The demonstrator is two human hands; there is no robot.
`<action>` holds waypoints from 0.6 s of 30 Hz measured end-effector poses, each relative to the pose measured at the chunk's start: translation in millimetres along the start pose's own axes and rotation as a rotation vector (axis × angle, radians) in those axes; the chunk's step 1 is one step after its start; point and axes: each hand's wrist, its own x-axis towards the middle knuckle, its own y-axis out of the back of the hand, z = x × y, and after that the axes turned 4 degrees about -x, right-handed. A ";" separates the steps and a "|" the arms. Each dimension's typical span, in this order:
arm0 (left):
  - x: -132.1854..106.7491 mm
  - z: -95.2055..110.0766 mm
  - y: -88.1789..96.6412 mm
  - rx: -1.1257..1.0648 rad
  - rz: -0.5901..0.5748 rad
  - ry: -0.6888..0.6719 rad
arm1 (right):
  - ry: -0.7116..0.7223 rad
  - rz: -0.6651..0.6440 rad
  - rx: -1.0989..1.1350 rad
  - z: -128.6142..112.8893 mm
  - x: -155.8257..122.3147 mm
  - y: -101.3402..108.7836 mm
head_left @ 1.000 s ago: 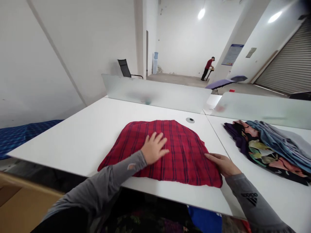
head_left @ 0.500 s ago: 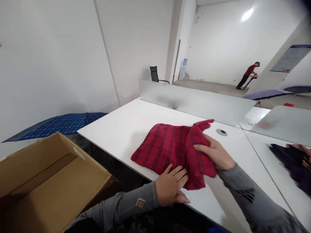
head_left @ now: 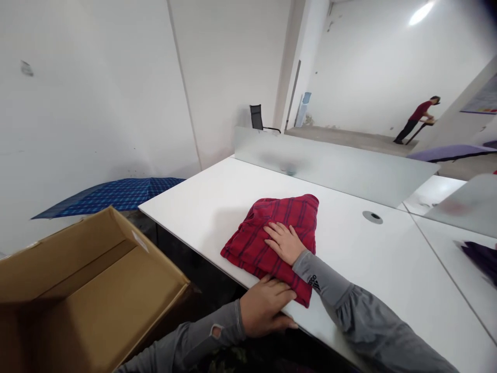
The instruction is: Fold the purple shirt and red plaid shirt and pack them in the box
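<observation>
A red plaid shirt (head_left: 287, 210) with dark blue lines lies folded in a flat bundle on the white table (head_left: 194, 197), near its front edge. My right hand (head_left: 286, 243) rests palm down on top of the cloth, fingers spread. At the bundle's near edge is my left hand (head_left: 266, 305), its fingers laid against the cloth and its thumb apart, by the table edge. The fingertips of my left hand are partly hidden by the fabric.
An open cardboard box (head_left: 108, 290) stands to the left, below table height. Behind it is an open blue checked umbrella (head_left: 116, 196). A frosted divider (head_left: 330, 163) lines the table's back. Dark cloth (head_left: 481, 259) lies at the far right, and a person (head_left: 419, 116) stands in the distance.
My right hand has folded the raised right part of the shirt over to the left and now lies flat on it. My left hand stays at the near edge. The view has turned slightly left.
</observation>
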 end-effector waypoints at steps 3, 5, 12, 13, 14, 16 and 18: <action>-4.5 1.8 4.3 0.035 0.208 0.032 | -0.022 -0.072 -0.024 2.2 -3.4 -11.6; -5.9 0.5 10.5 0.157 0.281 0.050 | -0.024 -0.063 -0.024 2.2 -2.6 -14.8; 14.2 -16.6 23.4 0.474 0.044 0.168 | -0.020 0.024 0.122 6.9 -0.1 -17.6; 16.9 -19.3 25.1 0.496 0.016 0.171 | -0.011 0.063 0.172 8.0 -1.3 -17.5; 18.1 -22.1 27.9 0.506 -0.006 0.166 | -0.017 0.126 0.232 9.8 -3.4 -17.0; 13.6 -27.9 37.3 0.488 -0.040 0.133 | -0.121 0.328 0.362 17.8 -11.0 -13.9; -1.6 -33.4 51.1 0.437 -0.037 0.117 | -0.353 0.567 0.461 33.5 -22.4 -8.9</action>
